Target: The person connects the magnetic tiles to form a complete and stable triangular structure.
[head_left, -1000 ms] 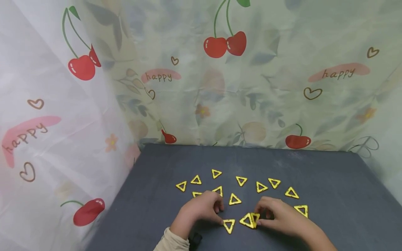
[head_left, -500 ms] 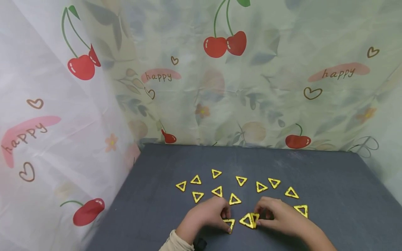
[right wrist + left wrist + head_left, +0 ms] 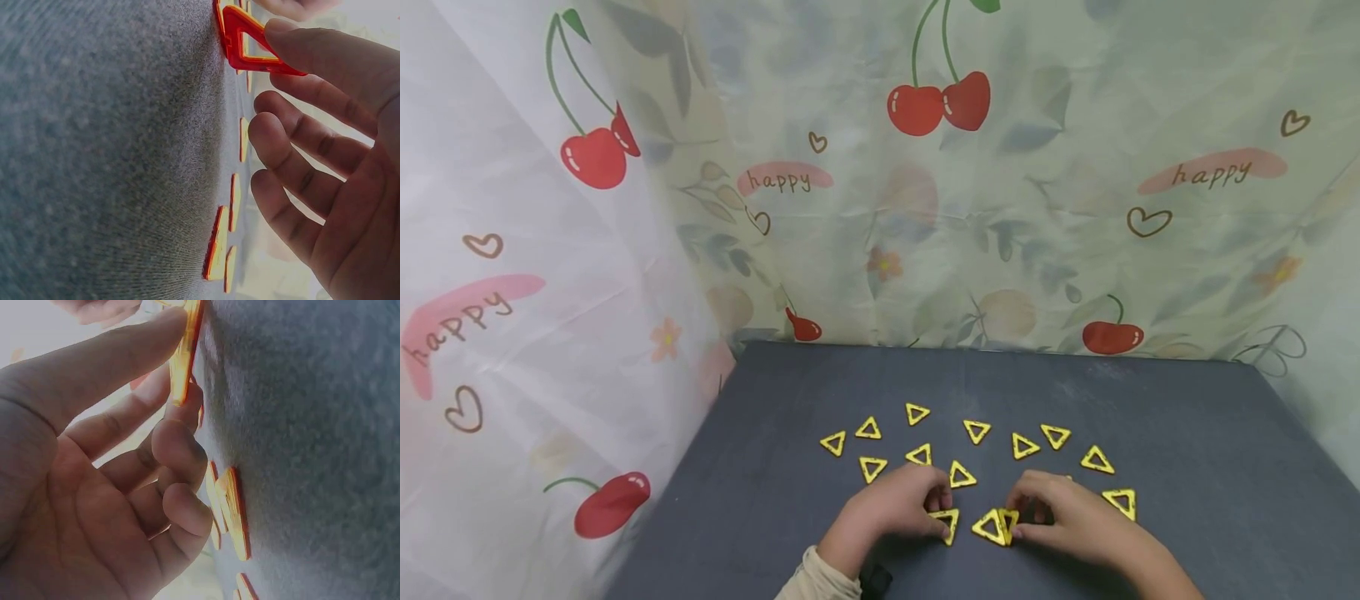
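In the head view my left hand (image 3: pixel 898 504) pinches a yellow triangular tile (image 3: pixel 954 523) between thumb and fingers. The left wrist view shows that tile (image 3: pixel 181 372) on edge, above the dark surface, the other fingers curled loosely. To the right, my right hand (image 3: pixel 1071 515) pinches a second yellow triangular tile (image 3: pixel 1016 523), tilted up along one side of a tile lying flat (image 3: pixel 979 527). Its edge looks red in the right wrist view, where the tilted tile (image 3: pixel 259 64) leans out from the flat one. A gap separates the left hand's tile from this pair.
Several more yellow triangular tiles lie scattered beyond the hands, such as one tile (image 3: pixel 961 483) between them and another tile (image 3: pixel 1133 504) beside the right hand. The dark table (image 3: pixel 760 500) ends at a hanging cherry-print sheet (image 3: pixel 850 308).
My left hand has moved right, taken hold of the nearest tile by pinching it, and shifted it slightly away from me. My right hand stays at the tilted tile.
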{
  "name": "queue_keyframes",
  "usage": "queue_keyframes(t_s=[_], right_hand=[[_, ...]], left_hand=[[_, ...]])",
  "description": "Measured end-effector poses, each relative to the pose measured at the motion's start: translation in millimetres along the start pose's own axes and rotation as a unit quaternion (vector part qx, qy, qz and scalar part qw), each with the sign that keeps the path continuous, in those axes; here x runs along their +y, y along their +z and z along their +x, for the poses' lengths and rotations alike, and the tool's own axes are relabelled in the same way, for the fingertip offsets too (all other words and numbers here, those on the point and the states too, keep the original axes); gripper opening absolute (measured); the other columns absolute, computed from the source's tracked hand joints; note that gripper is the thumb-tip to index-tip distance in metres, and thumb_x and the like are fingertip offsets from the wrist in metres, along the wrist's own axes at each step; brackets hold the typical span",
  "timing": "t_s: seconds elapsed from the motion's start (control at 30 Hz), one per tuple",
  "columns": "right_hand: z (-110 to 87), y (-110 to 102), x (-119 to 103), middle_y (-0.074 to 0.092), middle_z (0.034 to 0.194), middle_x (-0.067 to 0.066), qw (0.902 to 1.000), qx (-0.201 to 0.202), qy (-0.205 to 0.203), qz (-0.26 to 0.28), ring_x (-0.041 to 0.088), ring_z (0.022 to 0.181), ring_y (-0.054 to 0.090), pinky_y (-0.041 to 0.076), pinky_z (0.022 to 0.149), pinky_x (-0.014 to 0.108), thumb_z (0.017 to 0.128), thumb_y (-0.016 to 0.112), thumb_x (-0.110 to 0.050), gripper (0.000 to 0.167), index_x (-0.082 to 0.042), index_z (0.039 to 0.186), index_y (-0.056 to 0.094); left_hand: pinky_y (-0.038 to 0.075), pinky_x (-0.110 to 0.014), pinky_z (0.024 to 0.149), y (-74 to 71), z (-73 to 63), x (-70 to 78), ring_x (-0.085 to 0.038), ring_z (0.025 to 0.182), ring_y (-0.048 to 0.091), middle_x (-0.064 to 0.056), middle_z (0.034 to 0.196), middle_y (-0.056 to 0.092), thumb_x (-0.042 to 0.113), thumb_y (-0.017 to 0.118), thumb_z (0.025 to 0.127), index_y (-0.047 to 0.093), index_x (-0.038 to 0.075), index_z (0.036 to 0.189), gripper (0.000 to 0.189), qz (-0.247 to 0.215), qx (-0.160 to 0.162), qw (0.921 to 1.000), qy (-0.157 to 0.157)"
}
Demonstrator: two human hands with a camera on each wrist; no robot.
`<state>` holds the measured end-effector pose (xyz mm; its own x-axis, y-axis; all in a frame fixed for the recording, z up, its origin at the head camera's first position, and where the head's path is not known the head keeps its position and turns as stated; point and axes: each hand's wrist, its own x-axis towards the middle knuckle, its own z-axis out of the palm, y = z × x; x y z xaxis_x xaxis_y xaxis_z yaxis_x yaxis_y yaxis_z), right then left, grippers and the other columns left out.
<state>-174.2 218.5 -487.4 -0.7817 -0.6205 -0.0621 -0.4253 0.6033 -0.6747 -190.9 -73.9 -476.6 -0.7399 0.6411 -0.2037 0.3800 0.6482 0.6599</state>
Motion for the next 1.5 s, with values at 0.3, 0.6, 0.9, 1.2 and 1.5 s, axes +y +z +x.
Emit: queue_keyframes(t_s=[0.3, 0.6, 0.9, 1.2, 1.5], right_hand=[[0.6, 0, 0, 0.066, 0.098, -0.015, 1.0, 0.0, -0.005, 0.005, -0.002, 0.078, 0.058, 0.052, 0.068, 0.026, 0.094, 0.082, -0.037, 0.018, -0.027, 0.105, 0.073], [1.3, 1, 0, 0.065, 0.097, -0.014, 1.0, 0.0, 0.003, 0.003, -0.002, 0.077, 0.057, 0.05, 0.068, 0.025, 0.093, 0.083, -0.037, 0.018, -0.027, 0.105, 0.072], [0.7, 0, 0, 0.067, 0.099, -0.013, 0.9999, 0.009, -0.009, 0.01, -0.001, 0.078, 0.058, 0.052, 0.068, 0.026, 0.095, 0.081, -0.035, 0.018, -0.025, 0.107, 0.073], [3.7, 2, -1, 0.068, 0.101, -0.014, 0.9996, 0.016, -0.021, 0.009, -0.003, 0.079, 0.059, 0.053, 0.068, 0.026, 0.096, 0.081, -0.036, 0.018, -0.026, 0.11, 0.073], [6.6, 4, -1, 0.069, 0.099, -0.015, 0.9993, 0.017, -0.029, 0.018, -0.002, 0.081, 0.061, 0.054, 0.07, 0.026, 0.098, 0.079, -0.035, 0.017, -0.025, 0.111, 0.074]], left_hand=[[0.048, -0.022, 0.063, -4.7, 1.6, -5.3, -0.003, 0.064, 0.056, 0.011, 0.074, 0.064, 0.013, 0.083, 0.091, 0.079, 0.016, 0.09, 0.005, -0.008, 0.036, 0.9993, -0.011], [0.048, -0.023, 0.061, -3.3, 3.2, -7.2, -0.002, 0.062, 0.058, 0.013, 0.072, 0.065, 0.023, 0.087, 0.089, 0.069, 0.022, 0.083, 0.019, -0.011, 0.09, 0.9958, -0.014], [0.047, -0.023, 0.059, 0.2, 8.2, -4.4, -0.004, 0.059, 0.059, 0.012, 0.069, 0.064, 0.022, 0.088, 0.087, 0.068, 0.021, 0.079, 0.022, -0.021, 0.095, 0.9952, -0.01], [0.046, -0.022, 0.059, 5.6, 17.7, 1.6, -0.001, 0.06, 0.057, 0.014, 0.068, 0.062, 0.024, 0.091, 0.085, 0.068, 0.021, 0.079, 0.024, -0.006, 0.087, 0.9961, -0.009], [0.044, -0.022, 0.056, 12.4, 23.2, 5.0, -0.002, 0.057, 0.056, 0.014, 0.067, 0.062, 0.023, 0.089, 0.085, 0.067, 0.022, 0.08, 0.022, -0.005, 0.071, 0.9974, -0.014]])
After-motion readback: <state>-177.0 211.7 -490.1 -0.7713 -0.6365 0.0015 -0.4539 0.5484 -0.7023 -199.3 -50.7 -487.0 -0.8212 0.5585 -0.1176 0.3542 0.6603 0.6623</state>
